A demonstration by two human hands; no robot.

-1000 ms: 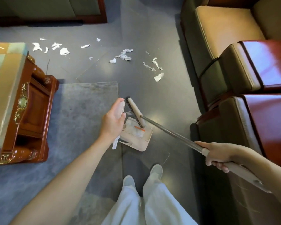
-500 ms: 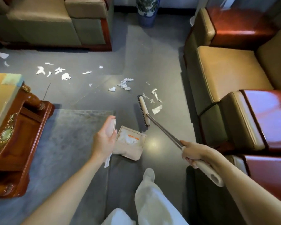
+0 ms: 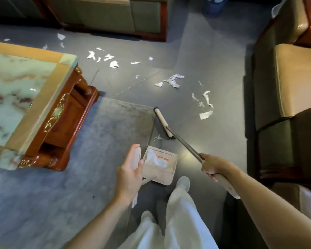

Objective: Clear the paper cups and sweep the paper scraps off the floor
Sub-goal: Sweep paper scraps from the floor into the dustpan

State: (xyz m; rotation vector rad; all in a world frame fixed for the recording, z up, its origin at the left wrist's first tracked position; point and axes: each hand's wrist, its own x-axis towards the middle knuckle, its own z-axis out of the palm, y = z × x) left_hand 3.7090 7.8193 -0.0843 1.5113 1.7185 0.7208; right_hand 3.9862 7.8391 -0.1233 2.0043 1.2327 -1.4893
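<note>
Paper scraps (image 3: 171,81) strewn on floor beyond dustpan (image 3: 166,174), some inside it | broom head (image 3: 163,122) down just beyond dustpan, likely set to drag scraps in | left grip (image 3: 131,169) curled round dustpan handle (image 3: 138,156), steadying it | right grip (image 3: 213,165) wrapped round broom handle (image 3: 227,185) for leverage

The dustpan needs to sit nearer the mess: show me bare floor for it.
Bare floor lies between the broom and the green armchair, on this side of the nearest scrap. The grey rug between coffee table and dustpan is also free. Scraps crowd the floor beyond the broom, toward the sofa.
</note>
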